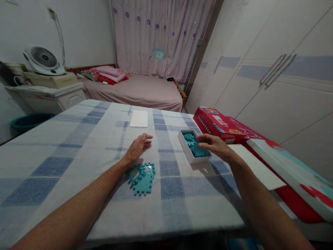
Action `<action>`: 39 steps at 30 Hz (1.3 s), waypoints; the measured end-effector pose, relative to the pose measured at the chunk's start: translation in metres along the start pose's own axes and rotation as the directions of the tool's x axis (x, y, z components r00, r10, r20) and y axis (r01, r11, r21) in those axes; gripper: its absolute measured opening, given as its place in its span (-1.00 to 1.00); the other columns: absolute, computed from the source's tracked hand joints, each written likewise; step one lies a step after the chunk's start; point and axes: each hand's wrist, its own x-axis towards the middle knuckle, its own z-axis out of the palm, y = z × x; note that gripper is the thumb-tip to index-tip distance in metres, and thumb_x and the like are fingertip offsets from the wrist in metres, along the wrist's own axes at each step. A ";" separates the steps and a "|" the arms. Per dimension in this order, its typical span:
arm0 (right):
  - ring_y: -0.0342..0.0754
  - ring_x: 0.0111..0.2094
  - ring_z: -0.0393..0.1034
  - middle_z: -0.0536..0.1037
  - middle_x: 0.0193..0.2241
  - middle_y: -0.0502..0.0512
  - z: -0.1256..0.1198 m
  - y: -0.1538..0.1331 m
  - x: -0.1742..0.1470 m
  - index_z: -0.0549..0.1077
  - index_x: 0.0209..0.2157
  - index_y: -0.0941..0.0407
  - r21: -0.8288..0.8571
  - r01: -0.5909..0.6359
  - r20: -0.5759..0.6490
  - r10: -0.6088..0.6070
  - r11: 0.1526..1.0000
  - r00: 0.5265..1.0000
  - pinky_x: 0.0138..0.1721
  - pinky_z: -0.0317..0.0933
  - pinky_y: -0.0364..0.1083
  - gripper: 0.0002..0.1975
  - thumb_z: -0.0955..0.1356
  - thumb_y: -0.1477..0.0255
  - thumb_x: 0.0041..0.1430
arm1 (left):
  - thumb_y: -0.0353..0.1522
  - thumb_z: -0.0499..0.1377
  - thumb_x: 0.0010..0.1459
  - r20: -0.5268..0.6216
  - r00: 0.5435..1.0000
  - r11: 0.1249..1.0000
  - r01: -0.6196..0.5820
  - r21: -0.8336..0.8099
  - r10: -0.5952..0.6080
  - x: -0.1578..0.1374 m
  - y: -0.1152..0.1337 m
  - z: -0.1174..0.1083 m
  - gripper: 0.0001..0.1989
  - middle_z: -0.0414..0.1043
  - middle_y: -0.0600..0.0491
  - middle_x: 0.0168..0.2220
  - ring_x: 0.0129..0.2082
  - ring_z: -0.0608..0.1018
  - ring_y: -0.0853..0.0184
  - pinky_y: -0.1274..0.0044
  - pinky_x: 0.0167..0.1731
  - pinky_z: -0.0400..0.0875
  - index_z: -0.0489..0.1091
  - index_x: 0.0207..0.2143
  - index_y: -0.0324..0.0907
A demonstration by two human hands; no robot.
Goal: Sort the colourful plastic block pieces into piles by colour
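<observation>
My left hand (138, 147) rests on the checked tablecloth, empty, its fingers loosely stretched to the right. Just below it lie several teal interlocking plastic pieces (143, 184) with notched edges; one has a window-like frame, and they overlap. On the right, a white open box (194, 160) holds a heap of similar teal pieces (191, 143). My right hand (214, 145) reaches over the box's right wall, fingers apart at the heap. I see nothing lifted in it; whether the fingertips touch a piece I cannot tell.
A white card (138, 118) lies toward the far side of the table. Along the right edge are a red box (221, 125), another white sheet (253, 165) and a large red-and-white package (293, 180). Beyond the table stand a bed (145, 92) and a fan (44, 59).
</observation>
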 end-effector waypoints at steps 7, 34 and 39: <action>-0.04 -0.36 0.46 0.58 -0.36 0.09 0.011 0.004 -0.012 0.54 -0.30 0.11 -0.429 -0.032 -0.259 -0.089 0.903 0.962 -0.25 0.32 -0.03 -0.81 0.33 0.35 0.09 | 0.22 0.04 -0.01 0.005 1.000 1.000 0.024 -0.017 -0.024 0.001 -0.002 0.000 -0.25 0.46 -0.16 -0.10 -0.08 0.50 0.17 0.25 0.04 0.33 0.43 -0.13 -0.26; 0.19 0.01 0.26 0.41 0.00 0.27 0.184 -0.097 -0.045 0.31 0.10 0.11 -0.392 0.574 0.474 -0.377 0.719 0.796 -0.03 0.19 0.16 -0.37 0.43 0.12 0.06 | 0.24 -0.01 -0.01 -0.093 0.996 0.997 -0.006 -0.076 -0.001 0.005 -0.003 -0.002 -0.22 0.49 -0.19 -0.11 -0.08 0.52 0.12 0.31 -0.11 0.43 0.44 -0.16 -0.27; 0.01 -0.17 0.29 0.40 -0.18 0.14 0.187 -0.085 -0.039 0.40 0.01 0.07 -0.296 0.546 0.443 -0.393 0.784 0.806 -0.14 0.23 -0.01 -0.55 0.43 0.26 0.09 | 0.23 0.01 -0.01 -0.108 0.994 0.998 0.011 -0.062 -0.017 0.003 -0.001 0.000 -0.23 0.49 -0.17 -0.15 -0.10 0.53 0.13 0.32 -0.11 0.42 0.44 -0.17 -0.28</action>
